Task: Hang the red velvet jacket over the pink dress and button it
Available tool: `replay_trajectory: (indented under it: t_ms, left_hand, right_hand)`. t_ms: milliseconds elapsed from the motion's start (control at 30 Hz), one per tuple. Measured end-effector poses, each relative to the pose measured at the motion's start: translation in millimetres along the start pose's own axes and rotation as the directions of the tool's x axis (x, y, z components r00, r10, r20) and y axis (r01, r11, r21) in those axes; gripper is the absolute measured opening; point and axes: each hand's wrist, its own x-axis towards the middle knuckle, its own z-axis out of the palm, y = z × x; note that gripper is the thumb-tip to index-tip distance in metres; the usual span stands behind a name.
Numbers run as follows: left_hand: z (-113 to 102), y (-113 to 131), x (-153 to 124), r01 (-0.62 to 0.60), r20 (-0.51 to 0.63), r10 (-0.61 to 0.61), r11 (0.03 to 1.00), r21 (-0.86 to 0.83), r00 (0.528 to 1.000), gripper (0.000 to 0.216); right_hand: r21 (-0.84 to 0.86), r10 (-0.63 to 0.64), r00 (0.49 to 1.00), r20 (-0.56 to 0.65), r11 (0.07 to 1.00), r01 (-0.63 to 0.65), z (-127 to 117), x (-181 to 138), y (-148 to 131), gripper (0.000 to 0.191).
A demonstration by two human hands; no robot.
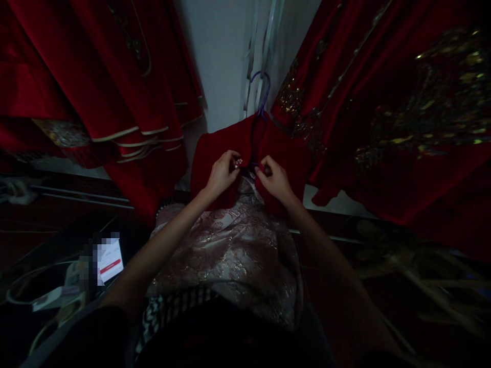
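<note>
The left hand [221, 175] and right hand [275, 180] each pinch a front edge of a red jacket [226, 139], the left beside a small glittering ornament [238, 163]. The jacket hangs from a purple hanger [267, 84]. Metallic-patterned brocade fabric [233, 250] spreads below the jacket; gold-trimmed red drapery [130, 97] hangs left of it, sequined red cloth [383, 97] right. A lit screen [111, 258] shows to its lower left.

Over there the garment [210, 146] is on its hanger [269, 85], between left-hand clothes [115, 87] and right-hand clothes [364, 92], cloth [233, 250] at its bottom edge, phone [110, 255] left of that.
</note>
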Motion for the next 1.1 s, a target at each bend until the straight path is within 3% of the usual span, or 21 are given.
replay_trajectory:
  t_ms: [167,300,400,567,767,1100]
  left_hand:
    - [16.4,2.0,-12.8,0.095,-0.001,-0.103,0.925,-0.369,0.995,0.032]
    - [22.0,1.3,-17.0,0.146,-0.035,-0.183,0.874,-0.463,0.982,0.028]
    - [19.7,-2.7,-20.7,0.202,0.013,-0.222,0.858,-0.473,0.975,0.019]
    - [14.6,-0.4,-22.9,0.174,0.063,-0.162,0.900,-0.400,0.985,0.009]
    - [10.3,7.7,-17.3,0.111,0.087,-0.089,0.951,-0.289,0.992,0.007]
    - [-2.8,19.7,-8.4,-0.015,0.191,0.048,0.986,-0.168,0.980,0.012]
  right_hand:
    - [0.209,0.127,0.992,-0.003,0.970,-0.124,21.3,-4.5,9.9,0.020]
    - [0.426,0.158,0.983,0.088,0.886,-0.181,29.2,-11.3,11.1,0.026]
    - [0.512,0.173,0.983,0.069,0.839,-0.184,28.9,-18.0,15.2,0.030]
    - [0.459,0.167,0.986,0.008,0.875,-0.152,28.2,-25.8,14.3,0.022]
    - [0.243,0.062,0.991,-0.118,0.969,-0.032,22.6,-22.8,-1.9,0.017]
    - [0.150,0.001,0.984,-0.181,0.988,0.027,18.5,-20.6,-9.2,0.020]
